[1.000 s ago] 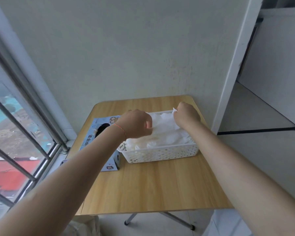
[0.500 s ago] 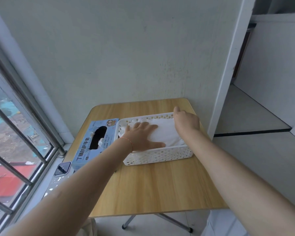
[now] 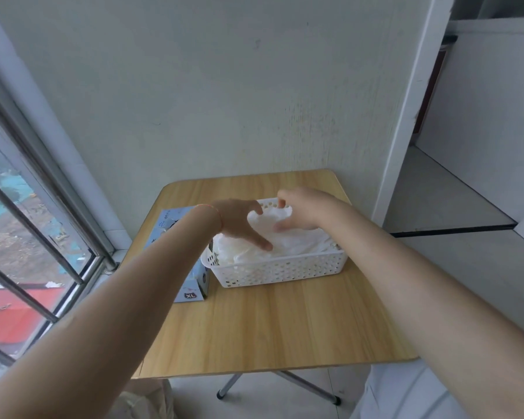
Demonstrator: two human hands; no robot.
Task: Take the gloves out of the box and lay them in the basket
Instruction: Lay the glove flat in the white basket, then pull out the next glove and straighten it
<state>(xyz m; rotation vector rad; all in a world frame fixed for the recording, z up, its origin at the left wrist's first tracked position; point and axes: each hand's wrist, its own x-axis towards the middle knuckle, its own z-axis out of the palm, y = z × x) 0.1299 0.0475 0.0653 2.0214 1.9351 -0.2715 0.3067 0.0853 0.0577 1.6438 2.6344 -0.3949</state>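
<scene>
A white perforated basket (image 3: 280,272) stands on the wooden table (image 3: 270,328), filled with crumpled white gloves (image 3: 297,244). Left of it, touching its side, lies the blue glove box (image 3: 194,287) marked XL, mostly hidden by my left forearm. My left hand (image 3: 238,223) hovers over the basket with fingers spread, one fingertip touching the pile. My right hand (image 3: 303,210) is over the basket's far side, its thumb and fingers curled round the raised edge of the top glove.
The table stands against a pale wall. A barred window (image 3: 37,237) runs along the left, and a white door frame (image 3: 406,116) with an open room is on the right. Folding table legs (image 3: 303,385) show below the near edge.
A second ago both hands held a glove above the basket. Half a second ago my left palm pressed flat on the pile. Now it has lifted with fingers spread, and my right hand curls on the glove's edge.
</scene>
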